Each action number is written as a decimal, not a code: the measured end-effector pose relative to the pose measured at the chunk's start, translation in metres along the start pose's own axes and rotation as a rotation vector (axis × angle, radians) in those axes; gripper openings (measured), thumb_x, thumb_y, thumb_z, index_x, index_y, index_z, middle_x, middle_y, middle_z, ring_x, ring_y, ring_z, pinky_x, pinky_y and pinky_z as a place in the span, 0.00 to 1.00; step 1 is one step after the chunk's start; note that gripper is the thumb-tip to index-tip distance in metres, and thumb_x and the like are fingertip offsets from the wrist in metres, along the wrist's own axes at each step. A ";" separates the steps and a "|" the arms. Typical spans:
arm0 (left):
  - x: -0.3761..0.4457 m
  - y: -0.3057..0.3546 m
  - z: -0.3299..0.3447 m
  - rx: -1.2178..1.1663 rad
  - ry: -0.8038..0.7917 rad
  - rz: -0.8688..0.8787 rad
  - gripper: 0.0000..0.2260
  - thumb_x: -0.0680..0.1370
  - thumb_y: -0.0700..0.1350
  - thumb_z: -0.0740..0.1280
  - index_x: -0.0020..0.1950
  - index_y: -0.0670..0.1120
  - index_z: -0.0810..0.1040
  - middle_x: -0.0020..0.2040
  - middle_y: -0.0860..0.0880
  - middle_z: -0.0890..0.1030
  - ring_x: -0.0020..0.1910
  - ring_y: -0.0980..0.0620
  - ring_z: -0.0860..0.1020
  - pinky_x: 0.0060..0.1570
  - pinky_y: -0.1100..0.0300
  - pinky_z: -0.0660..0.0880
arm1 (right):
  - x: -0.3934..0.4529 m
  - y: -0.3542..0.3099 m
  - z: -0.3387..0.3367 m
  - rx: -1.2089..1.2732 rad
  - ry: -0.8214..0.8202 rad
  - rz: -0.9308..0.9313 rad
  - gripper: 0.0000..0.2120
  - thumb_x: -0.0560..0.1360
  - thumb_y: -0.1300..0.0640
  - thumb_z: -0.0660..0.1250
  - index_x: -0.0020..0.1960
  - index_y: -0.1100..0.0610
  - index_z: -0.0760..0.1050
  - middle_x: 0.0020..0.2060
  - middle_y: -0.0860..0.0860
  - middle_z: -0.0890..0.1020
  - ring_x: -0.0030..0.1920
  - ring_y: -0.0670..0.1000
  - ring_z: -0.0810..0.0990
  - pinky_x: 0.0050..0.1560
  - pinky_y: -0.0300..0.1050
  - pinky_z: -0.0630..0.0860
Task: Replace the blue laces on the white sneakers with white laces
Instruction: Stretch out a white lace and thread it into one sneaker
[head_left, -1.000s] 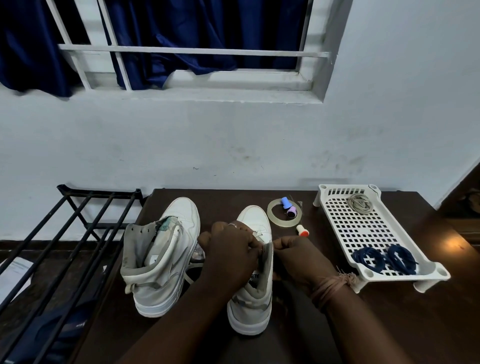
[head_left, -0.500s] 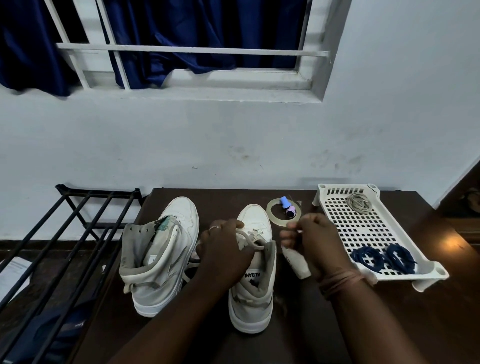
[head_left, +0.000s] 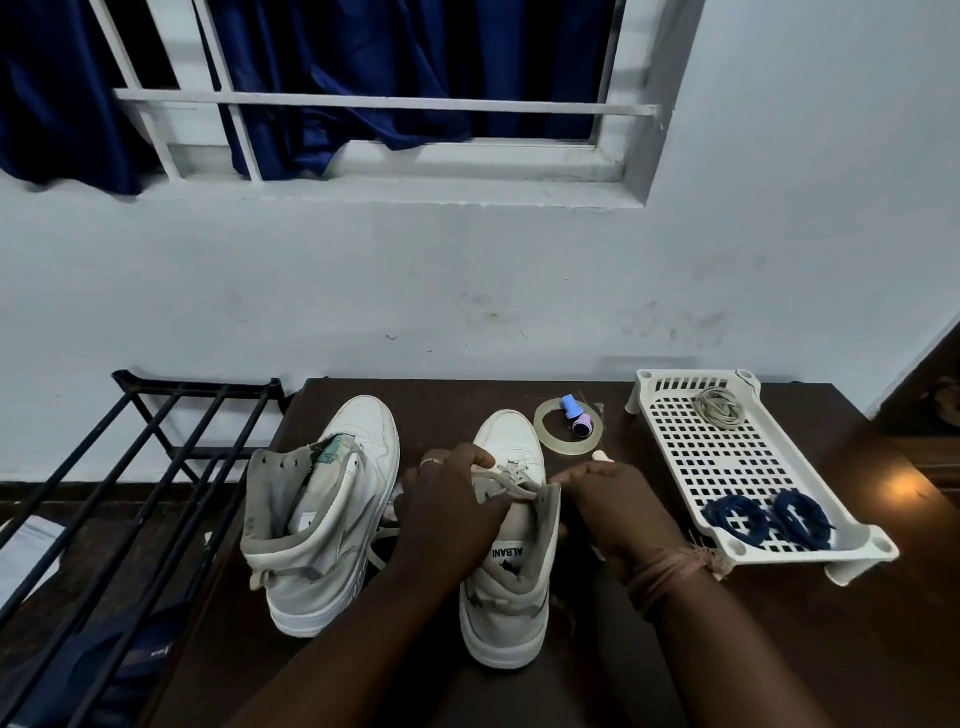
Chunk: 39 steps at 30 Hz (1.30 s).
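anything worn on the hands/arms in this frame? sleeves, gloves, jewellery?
No gloves and no sleeves in view: both forearms are bare. The left hand wears a plain pale band ring on one finger. The right hand has a reddish-brown thread wound several times round the wrist, with a frayed knotted end. No watch or markings visible.

Pale scuffed wall (head_left: 467, 291); barred window (head_left: 384, 106), navy curtain (head_left: 363, 62); dark wooden table (head_left: 779, 649); black rack (head_left: 130, 467)

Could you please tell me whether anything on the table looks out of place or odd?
The left sneaker has empty eyelets and its tongue sticks up loose, while a pale lace trails on the table between it and the right sneaker.
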<state>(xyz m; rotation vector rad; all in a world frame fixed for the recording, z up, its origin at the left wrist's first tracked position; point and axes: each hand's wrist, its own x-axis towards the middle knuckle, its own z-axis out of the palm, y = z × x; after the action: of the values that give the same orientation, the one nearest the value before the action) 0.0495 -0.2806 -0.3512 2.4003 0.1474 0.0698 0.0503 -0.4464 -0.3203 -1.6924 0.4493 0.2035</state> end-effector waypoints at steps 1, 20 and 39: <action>0.001 0.000 0.000 -0.008 -0.001 -0.009 0.18 0.69 0.57 0.73 0.58 0.60 0.76 0.57 0.51 0.75 0.60 0.47 0.75 0.63 0.48 0.72 | -0.001 -0.003 0.001 0.091 0.006 0.026 0.12 0.73 0.72 0.60 0.34 0.67 0.78 0.27 0.63 0.77 0.22 0.54 0.73 0.24 0.39 0.71; 0.004 -0.009 0.003 -0.132 -0.030 -0.037 0.19 0.72 0.52 0.75 0.60 0.51 0.78 0.55 0.49 0.77 0.53 0.53 0.75 0.53 0.59 0.71 | 0.018 0.010 -0.014 -0.706 -0.130 -0.351 0.11 0.75 0.55 0.65 0.38 0.60 0.79 0.31 0.51 0.82 0.31 0.45 0.77 0.40 0.48 0.77; 0.003 -0.009 0.003 -0.076 -0.011 -0.060 0.18 0.73 0.53 0.73 0.61 0.52 0.77 0.57 0.49 0.79 0.58 0.48 0.77 0.60 0.52 0.74 | 0.009 -0.018 -0.020 0.280 -0.027 0.026 0.16 0.75 0.48 0.72 0.35 0.59 0.79 0.22 0.54 0.65 0.18 0.49 0.62 0.26 0.38 0.58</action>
<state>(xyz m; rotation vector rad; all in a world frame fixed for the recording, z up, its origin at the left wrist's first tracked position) 0.0516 -0.2760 -0.3593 2.3183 0.2076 0.0345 0.0635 -0.4657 -0.3036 -1.4093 0.4575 0.1731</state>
